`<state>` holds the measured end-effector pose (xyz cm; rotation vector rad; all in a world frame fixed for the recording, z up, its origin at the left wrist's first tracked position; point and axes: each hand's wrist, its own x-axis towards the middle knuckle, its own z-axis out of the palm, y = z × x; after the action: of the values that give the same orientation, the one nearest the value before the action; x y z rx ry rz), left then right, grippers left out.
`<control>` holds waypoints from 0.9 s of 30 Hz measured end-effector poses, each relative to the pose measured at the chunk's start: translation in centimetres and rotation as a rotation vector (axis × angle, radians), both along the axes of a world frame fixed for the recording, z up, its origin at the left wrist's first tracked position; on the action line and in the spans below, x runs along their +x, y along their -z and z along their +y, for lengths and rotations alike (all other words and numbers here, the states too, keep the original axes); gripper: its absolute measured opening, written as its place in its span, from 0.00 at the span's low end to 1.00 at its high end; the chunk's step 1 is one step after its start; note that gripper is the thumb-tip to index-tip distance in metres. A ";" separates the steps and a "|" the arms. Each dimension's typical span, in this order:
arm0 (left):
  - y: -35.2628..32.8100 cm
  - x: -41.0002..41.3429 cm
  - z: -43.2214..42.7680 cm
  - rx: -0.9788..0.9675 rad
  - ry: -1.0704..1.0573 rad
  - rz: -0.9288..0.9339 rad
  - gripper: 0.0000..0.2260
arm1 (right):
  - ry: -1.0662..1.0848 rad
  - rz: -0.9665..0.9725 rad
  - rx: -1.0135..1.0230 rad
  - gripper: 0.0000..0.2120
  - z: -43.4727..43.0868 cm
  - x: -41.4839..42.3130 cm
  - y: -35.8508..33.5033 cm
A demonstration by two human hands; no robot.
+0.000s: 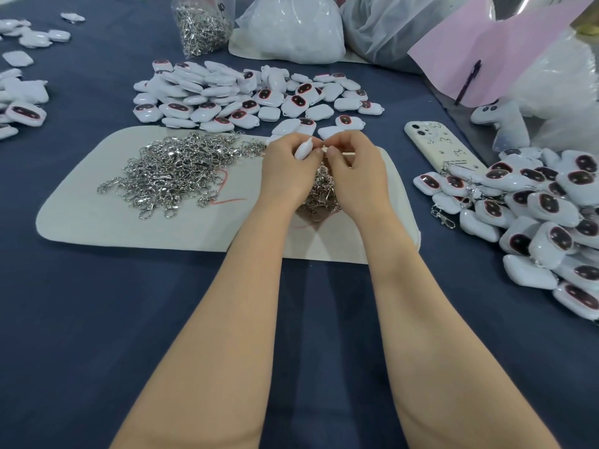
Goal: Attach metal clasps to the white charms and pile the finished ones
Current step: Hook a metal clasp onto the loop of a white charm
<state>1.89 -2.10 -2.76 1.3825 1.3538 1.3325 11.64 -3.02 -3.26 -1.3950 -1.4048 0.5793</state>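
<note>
a person's left hand (pixel 285 170) pinches a white charm (pixel 304 150) while the right hand (pixel 353 166) pinches something small against it, above a heap of metal clasps (pixel 175 170) on a cream mat (pixel 97 222).

Our left hand (pixel 285 166) covers most of the white charm (pixel 304 150). What our right hand (pixel 353 163) pinches is hidden. The finished pile (pixel 544 209) runs off the right edge, and the bag of clasps (pixel 202 24) off the top.

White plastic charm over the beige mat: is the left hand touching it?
Touching. The head view shows the left hand gripping the white plastic charm.
</note>
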 end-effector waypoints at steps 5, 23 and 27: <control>0.1 0.1 0.0 0.053 -0.035 0.031 0.05 | 0.008 0.006 -0.012 0.08 0.1 0.1 -0.1; 0.3 0.0 0.1 0.031 -0.112 -0.074 0.08 | -0.166 0.176 -0.184 0.05 -0.7 0.2 -0.9; -0.1 -0.1 -0.1 -0.001 -0.073 -0.172 0.07 | -0.108 0.209 -0.193 0.05 -0.7 0.2 -0.8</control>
<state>1.80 -2.23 -2.68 1.1981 1.2994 1.4637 11.81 -3.68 -2.44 -1.3699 -1.2869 0.9254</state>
